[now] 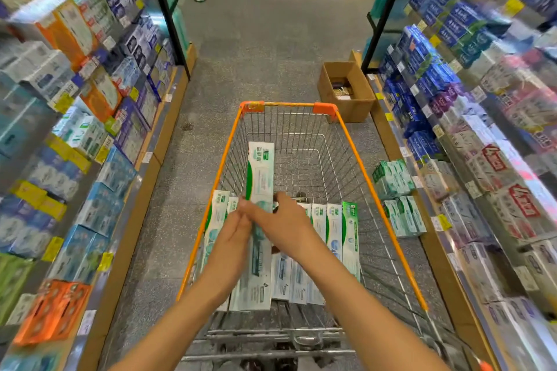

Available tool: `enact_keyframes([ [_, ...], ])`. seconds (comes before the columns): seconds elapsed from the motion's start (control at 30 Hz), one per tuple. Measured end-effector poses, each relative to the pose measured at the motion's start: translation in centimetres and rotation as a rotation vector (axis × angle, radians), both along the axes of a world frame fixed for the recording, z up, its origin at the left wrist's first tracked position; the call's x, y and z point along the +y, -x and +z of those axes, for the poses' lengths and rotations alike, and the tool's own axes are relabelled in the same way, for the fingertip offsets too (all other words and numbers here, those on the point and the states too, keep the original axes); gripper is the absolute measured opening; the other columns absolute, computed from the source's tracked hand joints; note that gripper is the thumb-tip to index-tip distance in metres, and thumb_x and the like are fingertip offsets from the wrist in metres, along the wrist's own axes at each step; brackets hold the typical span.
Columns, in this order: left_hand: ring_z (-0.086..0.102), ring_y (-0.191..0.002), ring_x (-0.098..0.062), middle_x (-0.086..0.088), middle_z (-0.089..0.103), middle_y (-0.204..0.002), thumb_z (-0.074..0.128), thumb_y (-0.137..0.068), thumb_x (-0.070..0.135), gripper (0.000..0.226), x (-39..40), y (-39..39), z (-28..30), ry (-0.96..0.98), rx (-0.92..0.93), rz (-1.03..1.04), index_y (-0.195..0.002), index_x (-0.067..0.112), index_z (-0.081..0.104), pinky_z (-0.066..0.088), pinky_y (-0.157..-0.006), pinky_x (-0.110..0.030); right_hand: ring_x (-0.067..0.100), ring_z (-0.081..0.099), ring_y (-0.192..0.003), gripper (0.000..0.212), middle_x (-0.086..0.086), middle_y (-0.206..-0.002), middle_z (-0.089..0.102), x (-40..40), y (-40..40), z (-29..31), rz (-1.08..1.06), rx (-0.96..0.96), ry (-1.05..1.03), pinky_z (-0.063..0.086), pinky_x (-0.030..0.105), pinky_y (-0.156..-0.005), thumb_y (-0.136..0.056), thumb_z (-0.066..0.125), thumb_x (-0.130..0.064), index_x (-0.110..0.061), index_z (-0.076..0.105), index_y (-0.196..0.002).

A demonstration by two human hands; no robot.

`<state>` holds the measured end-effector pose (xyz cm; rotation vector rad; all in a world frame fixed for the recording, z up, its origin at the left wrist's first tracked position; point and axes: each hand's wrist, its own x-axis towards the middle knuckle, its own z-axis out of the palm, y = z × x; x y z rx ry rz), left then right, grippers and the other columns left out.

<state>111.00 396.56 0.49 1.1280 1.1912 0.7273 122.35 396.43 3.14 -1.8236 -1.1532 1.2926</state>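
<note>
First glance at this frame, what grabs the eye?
The orange-rimmed wire cart fills the centre aisle. Over it, left grip and right grip meet on a long green-white box, above a row of matching boxes in its near end. Packed shelves flank both sides.

Grey speckled floor (265,39) runs between two stocked shelves (75,129).

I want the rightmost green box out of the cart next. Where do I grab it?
Probably pinch the green box by its top end, coming from above. That end sticks up free, a neighbour sits against its left face, and only the right face, toward the cart wall, is open.
</note>
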Motion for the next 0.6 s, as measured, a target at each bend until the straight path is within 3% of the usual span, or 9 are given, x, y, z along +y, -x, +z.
enact_keyframes([
  [0.1,0.037,-0.132,-0.009,0.013,0.034,-0.144,0.037,-0.098,0.024,0.045,0.9,-1.1,0.5,0.047,-0.077,-0.102,-0.142,0.029,0.030,0.033,-0.107,-0.031,0.018,0.064,-0.091,0.041,-0.001,-0.101,0.066,0.6,-2.4,0.3,-0.035,-0.032,-0.004,0.054,0.034,-0.074,-0.081,0.065,-0.051,-0.025,0.058,-0.112],
  [0.2,0.033,-0.135,-0.012,0.015,0.033,-0.144,0.040,-0.098,0.032,0.047,1.9,-1.4,0.4,0.035,-0.012,-0.154,-0.143,0.036,0.027,0.033,-0.110,-0.043,0.017,0.062,-0.082,0.036,-0.002,-0.089,0.064,1.0,-5.0,-1.3,-0.055,-0.085,0.028,0.052,0.030,-0.067,-0.083,0.064,-0.049,-0.022,0.060,-0.106],
  [0.3,0.033,-0.137,-0.014,0.005,0.036,-0.148,0.039,-0.099,0.030,0.049,2.4,-1.6,-0.1,-0.039,0.055,-0.077,-0.147,0.029,0.027,0.028,-0.113,-0.044,0.024,0.063,-0.080,0.043,0.003,-0.082,0.060,1.8,-6.6,-5.5,-0.098,-0.132,0.192,0.056,0.035,-0.075,-0.087,0.061,-0.046,-0.008,0.062,-0.106],
  [0.33,0.034,-0.137,-0.015,0.004,0.037,-0.148,0.039,-0.100,0.030,0.048,2.5,-1.5,-0.2,-0.052,0.066,-0.060,-0.146,0.028,0.029,0.028,-0.113,-0.045,0.027,0.063,-0.076,0.044,0.005,-0.076,0.058,2.0,-6.9,-7.1,-0.096,-0.141,0.263,0.056,0.039,-0.078,-0.087,0.060,-0.047,-0.005,0.061,-0.102],
  [0.4,0.036,-0.136,-0.016,0.003,0.039,-0.146,0.039,-0.100,0.030,0.045,2.6,-1.0,-0.6,-0.057,0.084,-0.039,-0.145,0.027,0.033,0.030,-0.112,-0.046,0.022,0.055,-0.058,0.040,0.003,-0.063,0.049,2.1,-6.8,-9.9,-0.053,-0.184,0.358,0.055,0.036,-0.068,-0.089,0.058,-0.047,-0.008,0.054,-0.084],
  [0.5,0.042,-0.130,-0.016,0.002,0.044,-0.142,0.041,-0.099,0.029,0.040,2.8,0.5,-1.4,-0.053,0.116,-0.006,-0.139,0.029,0.039,0.035,-0.108,-0.043,0.011,0.034,-0.048,0.046,0.000,-0.058,0.034,2.0,-6.3,-12.9,0.041,-0.287,0.400,0.031,0.024,-0.046,-0.093,0.054,-0.045,-0.021,0.028,-0.063],
  [0.6,0.046,-0.123,-0.016,0.001,0.049,-0.135,0.043,-0.099,0.026,0.032,2.6,2.3,-2.3,-0.030,0.124,0.038,-0.130,0.035,0.042,0.041,-0.096,-0.036,0.013,0.030,-0.044,0.047,0.002,-0.054,0.032,1.9,-5.4,-14.3,0.080,-0.285,0.422,0.025,0.025,-0.044,-0.094,0.052,-0.042,-0.018,0.031,-0.060],
])
